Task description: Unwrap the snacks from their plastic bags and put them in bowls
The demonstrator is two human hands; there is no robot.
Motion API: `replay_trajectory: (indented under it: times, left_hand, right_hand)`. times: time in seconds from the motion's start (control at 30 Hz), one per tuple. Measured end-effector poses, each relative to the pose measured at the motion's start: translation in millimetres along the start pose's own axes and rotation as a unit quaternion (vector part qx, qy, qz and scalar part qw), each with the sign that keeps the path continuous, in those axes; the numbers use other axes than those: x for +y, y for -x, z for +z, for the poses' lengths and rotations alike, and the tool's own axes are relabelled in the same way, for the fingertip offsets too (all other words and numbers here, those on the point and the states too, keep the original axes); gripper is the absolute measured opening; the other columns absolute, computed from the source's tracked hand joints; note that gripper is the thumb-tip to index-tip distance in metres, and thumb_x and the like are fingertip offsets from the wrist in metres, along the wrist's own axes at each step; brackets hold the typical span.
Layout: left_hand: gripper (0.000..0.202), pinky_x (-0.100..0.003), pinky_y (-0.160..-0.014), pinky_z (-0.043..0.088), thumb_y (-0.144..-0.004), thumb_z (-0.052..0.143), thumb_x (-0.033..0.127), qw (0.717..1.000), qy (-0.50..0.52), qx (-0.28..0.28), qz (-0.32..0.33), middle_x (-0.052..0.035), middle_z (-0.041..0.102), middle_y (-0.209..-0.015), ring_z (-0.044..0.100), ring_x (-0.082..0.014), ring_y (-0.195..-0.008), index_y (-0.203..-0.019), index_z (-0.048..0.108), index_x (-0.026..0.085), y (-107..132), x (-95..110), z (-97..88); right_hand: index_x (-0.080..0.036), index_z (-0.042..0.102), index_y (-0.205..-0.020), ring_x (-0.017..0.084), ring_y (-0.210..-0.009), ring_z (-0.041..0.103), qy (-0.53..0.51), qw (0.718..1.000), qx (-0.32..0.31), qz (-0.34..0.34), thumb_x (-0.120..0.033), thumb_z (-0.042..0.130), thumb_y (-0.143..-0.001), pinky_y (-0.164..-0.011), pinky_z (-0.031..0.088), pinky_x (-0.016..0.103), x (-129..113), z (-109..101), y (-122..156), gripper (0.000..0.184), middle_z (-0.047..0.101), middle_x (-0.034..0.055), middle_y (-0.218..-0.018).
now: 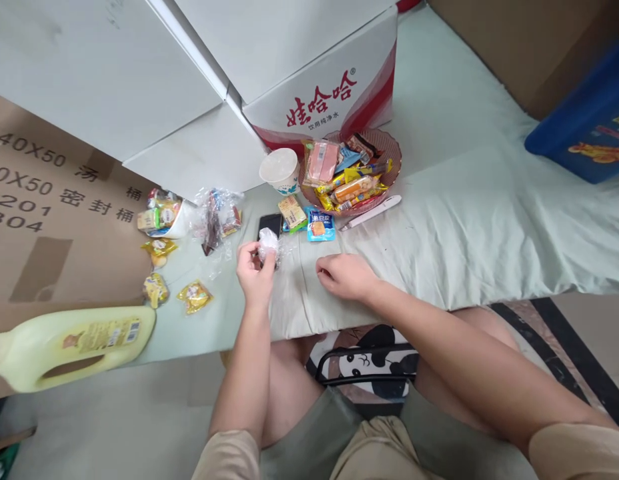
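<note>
My left hand (254, 270) is raised just above the table edge, thumb and fingertips pinched on a crumpled wad of clear, shiny plastic wrapper (268, 241). The wrapper sits at the top of that hand, in front of a flat black phone (271, 222) lying on the cloth. My right hand (345, 275) rests knuckles-up on the cloth just to the right, fingers loosely curled under. I cannot tell whether anything is beneath them.

The cloth (464, 220) is pale green, soft and creased, and covers the table. Just past the phone lie a beige rectangular packet (292, 211) and a glossy blue packet (320, 225). Behind them a round, reddish see-through bowl (395, 155) is heaped with foil-wrapped snack bars in pink, yellow and orange. A slim white stick-shaped object (372, 212) lies against its front, and an empty-looking white paper cup (280, 170) stands to its left.

Further left, a crinkled clear bag (219, 217) holds more snacks, and a small white bowl (183, 223) is filled with wrapped sweets. Three yellow foil sweets (194, 297) lie loose near it. A smooth pale-yellow plastic jug (74, 343) lies on its side at the near left. A white carton (329, 87) with red characters stands behind the bowl.
</note>
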State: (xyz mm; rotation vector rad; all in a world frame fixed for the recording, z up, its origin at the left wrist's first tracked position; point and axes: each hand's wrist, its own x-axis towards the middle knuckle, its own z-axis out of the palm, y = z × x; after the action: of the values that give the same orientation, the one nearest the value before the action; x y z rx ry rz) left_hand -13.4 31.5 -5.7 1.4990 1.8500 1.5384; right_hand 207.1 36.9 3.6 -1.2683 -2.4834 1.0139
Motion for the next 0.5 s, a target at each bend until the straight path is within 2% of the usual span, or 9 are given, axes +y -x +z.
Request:
replay_trajectory:
  times: [0.07, 0.13, 0.23, 0.3, 0.37, 0.43, 0.5]
  left_hand:
    - [0.032, -0.024, -0.073, 0.049, -0.073, 0.073, 0.039, 1.0, -0.013, -0.017, -0.011, -0.0007, 0.06, -0.087, 0.06, -0.0135, -0.079, -0.094, 0.057, 0.021, -5, 7, 5.7]
    - [0.03, -0.024, -0.072, 0.047, -0.074, 0.072, 0.035, 0.999, -0.027, -0.022, -0.001, 0.0012, 0.058, -0.083, 0.058, -0.0126, -0.074, -0.095, 0.054, 0.022, -22, 16, 14.5]
    - [0.02, -0.024, -0.069, 0.045, -0.076, 0.067, 0.028, 0.993, -0.107, -0.016, 0.057, 0.0023, 0.053, -0.079, 0.054, -0.0121, -0.07, -0.088, 0.052, 0.022, -73, 34, 30.9]
    - [0.012, -0.026, -0.074, 0.047, -0.077, 0.063, 0.023, 0.973, -0.202, -0.022, 0.106, -0.0017, 0.057, -0.089, 0.056, -0.0147, -0.079, -0.086, 0.055, 0.021, -116, 47, 42.7]
    - [0.011, -0.03, -0.082, 0.047, -0.075, 0.062, 0.021, 0.936, -0.315, -0.052, 0.146, -0.006, 0.061, -0.098, 0.058, -0.0183, -0.087, -0.086, 0.06, 0.02, -157, 57, 54.2]
    - [0.013, -0.032, -0.085, 0.046, -0.076, 0.058, 0.02, 0.879, -0.418, -0.171, 0.151, -0.0063, 0.064, -0.091, 0.059, -0.0203, -0.086, -0.088, 0.064, 0.019, -191, 63, 65.7]
    - [0.016, -0.031, -0.083, 0.045, -0.072, 0.058, 0.017, 0.794, -0.501, -0.316, 0.14, -0.0053, 0.066, -0.085, 0.06, -0.0213, -0.084, -0.086, 0.067, 0.02, -214, 64, 77.8]
  right_hand:
    - [-0.021, 0.068, -0.098, 0.022, -0.091, 0.069, 0.02, 1.0, -0.008, -0.01, -0.026, 0.043, -0.094, -0.066, 0.037, 0.029, -2, 1, -1, 0.026, 0.075, 0.0065, -0.106]
    - [-0.021, 0.068, -0.099, 0.023, -0.091, 0.07, 0.035, 0.999, -0.015, -0.019, -0.027, 0.042, -0.095, -0.067, 0.039, 0.03, -4, 1, -2, 0.027, 0.076, 0.0072, -0.107]
    - [-0.019, 0.069, -0.101, 0.023, -0.094, 0.071, 0.045, 0.998, -0.022, -0.026, -0.026, 0.041, -0.096, -0.069, 0.042, 0.031, -5, 0, -2, 0.029, 0.075, 0.0091, -0.109]
    - [-0.019, 0.069, -0.102, 0.024, -0.095, 0.071, 0.044, 0.998, -0.024, -0.029, -0.025, 0.04, -0.096, -0.07, 0.044, 0.031, -5, -2, -2, 0.03, 0.075, 0.0098, -0.11]
    - [-0.018, 0.069, -0.103, 0.024, -0.096, 0.071, 0.043, 0.998, -0.028, -0.033, -0.024, 0.04, -0.096, -0.071, 0.045, 0.032, -4, -4, -1, 0.03, 0.075, 0.0102, -0.11]
    - [-0.018, 0.069, -0.104, 0.024, -0.096, 0.071, 0.042, 0.998, -0.032, -0.038, -0.024, 0.04, -0.096, -0.073, 0.046, 0.032, -3, -5, 0, 0.03, 0.075, 0.0106, -0.109]
    - [-0.017, 0.069, -0.104, 0.025, -0.098, 0.071, 0.041, 0.997, -0.038, -0.045, -0.024, 0.041, -0.096, -0.075, 0.046, 0.032, -2, -5, 0, 0.03, 0.075, 0.0111, -0.109]
